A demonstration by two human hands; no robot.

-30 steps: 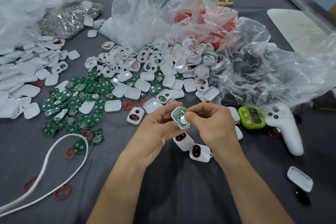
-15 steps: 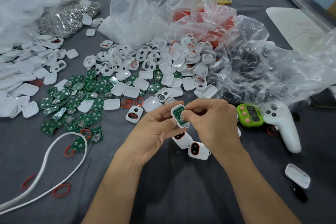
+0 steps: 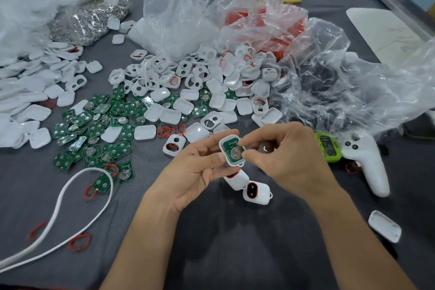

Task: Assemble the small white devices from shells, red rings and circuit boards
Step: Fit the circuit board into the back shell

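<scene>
Our left hand (image 3: 195, 172) grips a white shell (image 3: 223, 143) by its edges, fingers curled round it, lifted above the grey table (image 3: 235, 242) just left of the green timer (image 3: 328, 147). A green circuit board (image 3: 230, 146) with a round silver cell (image 3: 237, 152) sits inside the shell, facing up. Our right hand (image 3: 287, 155) pinches the board's right edge between thumb and forefinger, with the other fingers curled. Two finished devices (image 3: 256, 192) with red showing lie on the table left of and nearer than the timer, partly under our hands. Farther left of the timer lie loose red rings (image 3: 167, 130), a heap of empty shells (image 3: 200, 82) and a scatter of spare boards (image 3: 94, 125). A white controller (image 3: 367, 162) lies just right of the timer.
</scene>
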